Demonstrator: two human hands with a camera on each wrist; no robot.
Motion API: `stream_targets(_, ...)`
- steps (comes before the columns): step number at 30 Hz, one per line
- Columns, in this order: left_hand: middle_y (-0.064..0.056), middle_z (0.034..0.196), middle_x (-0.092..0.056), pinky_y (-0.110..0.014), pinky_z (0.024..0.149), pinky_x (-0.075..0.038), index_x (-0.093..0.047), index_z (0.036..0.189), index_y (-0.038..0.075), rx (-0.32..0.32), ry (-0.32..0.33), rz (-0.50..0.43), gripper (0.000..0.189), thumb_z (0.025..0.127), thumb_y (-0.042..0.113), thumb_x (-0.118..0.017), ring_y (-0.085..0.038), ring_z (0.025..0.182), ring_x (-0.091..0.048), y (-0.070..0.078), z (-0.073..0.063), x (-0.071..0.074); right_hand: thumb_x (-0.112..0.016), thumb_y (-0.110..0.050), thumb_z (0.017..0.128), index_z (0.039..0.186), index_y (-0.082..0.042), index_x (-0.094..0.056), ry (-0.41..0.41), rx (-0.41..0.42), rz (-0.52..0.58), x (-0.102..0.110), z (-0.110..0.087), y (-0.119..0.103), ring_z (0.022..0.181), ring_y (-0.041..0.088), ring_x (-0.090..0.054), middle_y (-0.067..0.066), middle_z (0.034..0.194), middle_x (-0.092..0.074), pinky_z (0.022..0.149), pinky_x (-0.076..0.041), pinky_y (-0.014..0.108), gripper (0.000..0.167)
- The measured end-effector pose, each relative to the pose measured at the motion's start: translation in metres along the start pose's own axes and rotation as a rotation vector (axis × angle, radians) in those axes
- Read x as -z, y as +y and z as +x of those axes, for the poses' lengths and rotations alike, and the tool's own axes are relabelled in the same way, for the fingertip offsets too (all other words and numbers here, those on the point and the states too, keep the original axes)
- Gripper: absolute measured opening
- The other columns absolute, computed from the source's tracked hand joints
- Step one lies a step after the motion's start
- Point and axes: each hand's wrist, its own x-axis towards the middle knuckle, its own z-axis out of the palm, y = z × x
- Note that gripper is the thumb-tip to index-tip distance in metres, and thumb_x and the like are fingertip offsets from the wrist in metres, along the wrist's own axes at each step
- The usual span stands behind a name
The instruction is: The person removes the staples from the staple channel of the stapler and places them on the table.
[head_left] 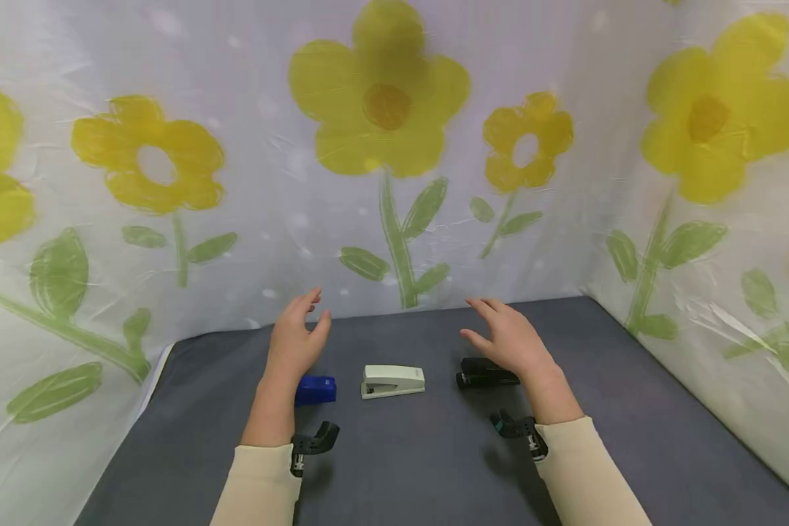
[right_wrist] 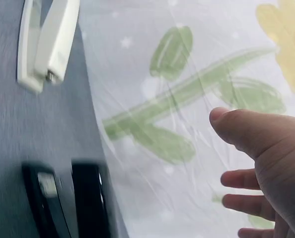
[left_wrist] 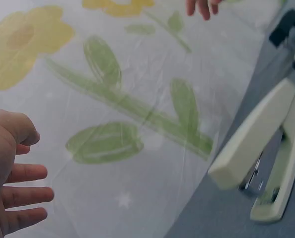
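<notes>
the left hand [head_left: 296, 340] and right hand [head_left: 508, 340] hover empty, fingers [left_wrist: 29, 196] apart, near a blue object [head_left: 317, 390], white stapler [head_left: 393, 378] and black stapler [head_left: 485, 371], seemingly spaced along the worktop [head_left: 401, 467] for separate reach.

No lettering or number can be read. The pale patch [right_wrist: 47, 184] on the black stapler [head_left: 486, 372], near the right grip [head_left: 509, 337], is blurred; any marking on the blue stapler [head_left: 315, 391], near the left grip [head_left: 296, 340], is too small to tell.

Flowered sheeting [head_left: 269, 197], perhaps plastic, behind grey tabletop [head_left: 408, 460]
</notes>
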Motion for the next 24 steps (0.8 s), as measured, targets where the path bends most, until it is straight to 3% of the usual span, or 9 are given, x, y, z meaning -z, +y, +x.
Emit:
stream_targets(8,-0.017,0.122,-0.066,-0.048,0.09,-0.053,-0.057,0.144,0.002,0.013,0.029,-0.144,0.043,0.103,0.011,-0.062,-0.032,0.107,-0.065,0.023,0.004,-0.01,-0.068,-0.038,0.1,0.157,-0.013,-0.042,-0.06,-0.08,0.049,0.015,-0.012,0.025,0.132,0.042,-0.05,0.02,0.151,-0.047,0.1,-0.044,0.061,0.067)
stream_targets(13,-0.015,0.117,-0.068,-0.046,0.086,-0.055,-0.061,0.141,0.004,-0.012,0.018,-0.227,0.039,0.103,0.011,-0.061,-0.029,0.102,-0.066,0.049,0.01,-0.032,-0.068,-0.038,0.1,0.157,-0.012,-0.043,-0.057,-0.103,0.046,0.015,-0.024,0.034,0.13,0.042,-0.052,0.021,0.149,-0.049,0.098,-0.046,0.061,0.067)
stream_targets(20,-0.013,0.115,-0.069,-0.043,0.084,-0.056,-0.062,0.14,0.005,-0.028,-0.059,-0.347,0.038,0.103,0.012,-0.061,-0.026,0.1,-0.067,0.088,0.009,-0.07,-0.068,-0.037,0.1,0.157,-0.015,-0.044,-0.045,-0.106,0.066,0.018,-0.03,0.038,0.129,0.038,-0.054,0.017,0.147,-0.05,0.098,-0.047,0.058,0.065)
stream_targets(24,-0.011,0.116,-0.069,-0.041,0.082,-0.056,-0.06,0.142,0.006,-0.031,-0.144,-0.334,0.04,0.103,0.015,-0.061,-0.024,0.098,-0.067,0.103,0.004,-0.086,-0.069,-0.034,0.1,0.155,-0.014,-0.047,-0.049,-0.104,0.103,0.018,-0.03,0.035,0.129,0.038,-0.055,0.016,0.147,-0.051,0.099,-0.047,0.058,0.062)
